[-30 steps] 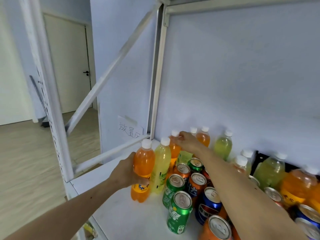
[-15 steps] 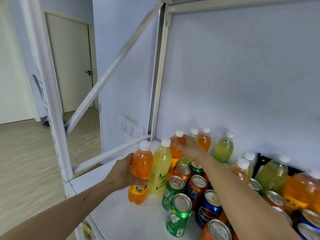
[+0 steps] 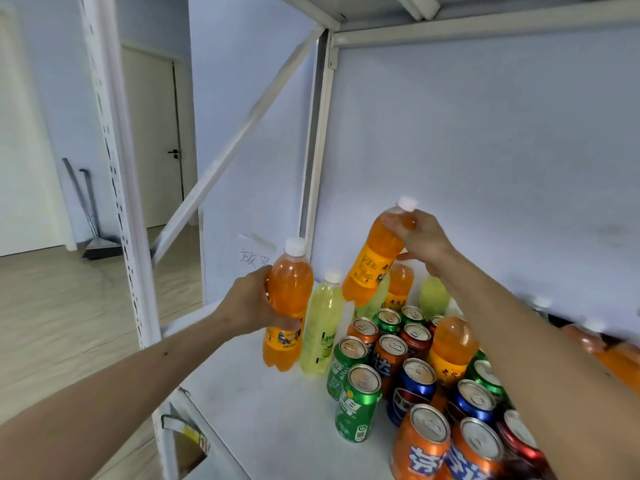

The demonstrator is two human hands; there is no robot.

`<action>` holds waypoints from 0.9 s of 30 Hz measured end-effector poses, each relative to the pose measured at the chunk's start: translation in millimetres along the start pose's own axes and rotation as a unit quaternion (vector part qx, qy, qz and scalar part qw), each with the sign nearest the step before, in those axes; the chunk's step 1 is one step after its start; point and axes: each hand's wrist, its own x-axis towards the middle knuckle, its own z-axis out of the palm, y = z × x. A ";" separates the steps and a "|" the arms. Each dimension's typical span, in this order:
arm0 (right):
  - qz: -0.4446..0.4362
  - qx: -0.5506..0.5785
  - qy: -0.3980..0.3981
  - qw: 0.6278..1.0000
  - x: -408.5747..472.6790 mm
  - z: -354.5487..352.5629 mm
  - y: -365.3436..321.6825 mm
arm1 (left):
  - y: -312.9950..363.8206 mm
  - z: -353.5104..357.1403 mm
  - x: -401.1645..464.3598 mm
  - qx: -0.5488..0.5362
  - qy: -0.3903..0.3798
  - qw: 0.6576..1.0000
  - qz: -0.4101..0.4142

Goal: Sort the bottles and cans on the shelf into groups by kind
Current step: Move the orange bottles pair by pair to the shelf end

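Front cans: two orange aluminium cans with blue lettering (image 3: 446, 448) at 5 o'clock, nearest the camera, upright on the white metal shelf board (image 3: 277, 420).
Can cluster: green aluminium cans (image 3: 358, 403), blue aluminium cans (image 3: 414, 388) and further orange ones stand packed together behind them, tops up.
Left hand: the left hand (image 3: 252, 306), at 9 o'clock of the cluster, is wrapped round the middle of an orange plastic bottle with a white cap (image 3: 287, 306); bottle upright, base at or just above the board, cannot tell which.
Neighbour: a pale yellow-green plastic bottle with a white cap (image 3: 322, 327) stands just beside that bottle, at its 3 o'clock.
Standing bottle: another orange plastic bottle (image 3: 452, 348) stands among the cans, cap hidden by the right forearm.
Right hand: the right hand (image 3: 420, 237), at 12 o'clock of the cluster, grips the neck of a second orange plastic bottle with a yellow label (image 3: 375, 261); it is lifted clear above the group, tilted, cap toward 1 o'clock.
Rear row: more orange and yellow-green bottles stand against the white back panel (image 3: 485, 150).
Note: handwritten paper label (image 3: 254, 256) on the side wall at 11 o'clock.
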 end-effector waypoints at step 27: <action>0.221 -0.200 0.343 0.891 -476.7 -255.0 -38.1 | 236.1 173.0 -212.8 -0.140 -0.355 0.880 0.282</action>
